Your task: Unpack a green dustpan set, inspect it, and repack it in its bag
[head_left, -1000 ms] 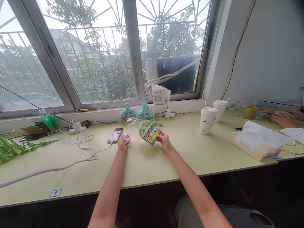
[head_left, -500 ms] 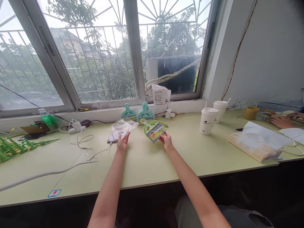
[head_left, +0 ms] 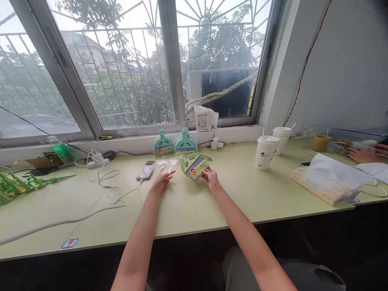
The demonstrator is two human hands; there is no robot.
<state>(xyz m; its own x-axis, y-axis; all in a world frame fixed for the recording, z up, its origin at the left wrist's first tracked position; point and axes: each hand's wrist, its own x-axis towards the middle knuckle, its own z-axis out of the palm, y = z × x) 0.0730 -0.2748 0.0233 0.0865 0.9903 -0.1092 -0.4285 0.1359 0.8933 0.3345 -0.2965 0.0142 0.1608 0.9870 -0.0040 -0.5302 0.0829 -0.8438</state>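
Note:
My right hand (head_left: pixel 210 178) grips the lower right edge of a light green mini dustpan and brush set (head_left: pixel 194 165), which is tilted above the table with its handle toward the window. A printed card label crosses its front. Left of it is my left hand (head_left: pixel 163 180), fingers stretched out toward the dustpan but apart from it. Just behind those fingertips lies a crumpled clear plastic bag (head_left: pixel 167 165); whether they touch it I cannot tell. A phone (head_left: pixel 146 170) with a charging cable lies left of the bag.
Two teal dustpan sets (head_left: pixel 164 144) lean by the sill. Paper cups (head_left: pixel 267 153) with straws and a tissue pack (head_left: pixel 325 182) stand right. Left are white cables (head_left: pixel 112 188) and green spiky pieces (head_left: pixel 21 186). A co-worker's hand (head_left: pixel 362 154) is at far right.
The clear plastic bag has come down and bunched together on the table beside the phone. My left hand has shifted slightly right, its fingers turned toward the dustpan. My right hand keeps its hold.

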